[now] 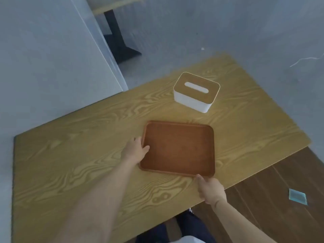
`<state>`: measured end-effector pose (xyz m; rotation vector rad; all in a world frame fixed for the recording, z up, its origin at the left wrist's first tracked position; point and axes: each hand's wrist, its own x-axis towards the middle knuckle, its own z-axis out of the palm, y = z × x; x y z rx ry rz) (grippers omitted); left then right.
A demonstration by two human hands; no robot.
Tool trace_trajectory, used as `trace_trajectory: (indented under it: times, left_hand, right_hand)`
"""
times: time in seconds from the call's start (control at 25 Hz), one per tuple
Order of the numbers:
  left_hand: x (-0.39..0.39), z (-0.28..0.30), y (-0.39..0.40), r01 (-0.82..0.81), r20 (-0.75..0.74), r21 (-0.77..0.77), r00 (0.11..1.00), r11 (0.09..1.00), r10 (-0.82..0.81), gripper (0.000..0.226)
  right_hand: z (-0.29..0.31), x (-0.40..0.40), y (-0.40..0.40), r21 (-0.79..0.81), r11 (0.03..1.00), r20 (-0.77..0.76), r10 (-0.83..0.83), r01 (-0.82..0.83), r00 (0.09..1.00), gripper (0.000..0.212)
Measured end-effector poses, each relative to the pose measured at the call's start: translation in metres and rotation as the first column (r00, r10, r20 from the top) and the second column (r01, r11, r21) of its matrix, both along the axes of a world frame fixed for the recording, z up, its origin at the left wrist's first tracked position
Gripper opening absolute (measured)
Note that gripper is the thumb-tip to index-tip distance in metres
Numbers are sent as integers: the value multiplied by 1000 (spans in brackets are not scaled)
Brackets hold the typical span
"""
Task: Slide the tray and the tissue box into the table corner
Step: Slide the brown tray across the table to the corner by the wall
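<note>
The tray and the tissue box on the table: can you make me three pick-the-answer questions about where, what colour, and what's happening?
1. Where is the tissue box?
A. beyond the tray
B. inside the tray
C. on the floor

2. What colour is the tray?
A. blue
B. reddish brown
C. white

3. What is in the tray?
A. cups
B. tissues
C. nothing

Answers: 1 A, it stands apart on the table, farther off. 2 B, its wood looks reddish brown. 3 C, its floor is bare; the left hand and right hand touch its edges.
</note>
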<state>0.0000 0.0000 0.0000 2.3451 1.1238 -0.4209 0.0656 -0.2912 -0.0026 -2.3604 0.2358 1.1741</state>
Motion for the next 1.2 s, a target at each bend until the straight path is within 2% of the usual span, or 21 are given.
trace_trajectory:
  times: [0.12, 0.24, 0.36, 0.48, 0.68, 0.76, 0.88, 1.04, 1.2]
  left_hand:
    - [7, -11, 2, -28, -15, 4, 999, 1000, 29, 67]
    - [6, -22, 2, -24, -8, 2, 1000, 1000, 24, 69]
    - [6, -29, 10, -29, 30, -11, 999, 1000, 29, 68]
    - [5, -34, 15, -63, 114, -68, 991, 996, 71, 64]
    - [-4, -34, 20, -84, 133, -192, 985, 978, 111, 53]
    - [-8, -32, 21, -108, 128, -230, 982, 967, 141, 51]
    - [-19, -27, 24, -183, 180, -273, 955, 944, 237, 47]
    - [-44, -15, 32, -350, 221, -339, 873, 873, 435, 45]
    - [-81, 4, 38, -471, 257, -330, 789, 819, 557, 46]
  right_hand:
    - [-12, 0, 12, 96, 941, -103, -314, 323, 944, 39]
    - [-19, -8, 24, 140, 834, -182, -509, 534, 842, 31]
    - [-23, -8, 33, 152, 686, -253, -668, 711, 699, 26]
    - [-25, -6, 37, 167, 553, -309, -757, 817, 576, 20]
    - [-25, -7, 42, 251, 456, -282, -810, 854, 515, 20]
    - [-19, -4, 43, 297, 434, -271, -816, 851, 511, 30]
    - [-4, 4, 47, 343, 457, -283, -783, 821, 554, 48]
    - [11, 13, 56, 425, 543, -334, -649, 724, 683, 64]
    - [27, 18, 78, 497, 630, -353, -481, 596, 803, 64]
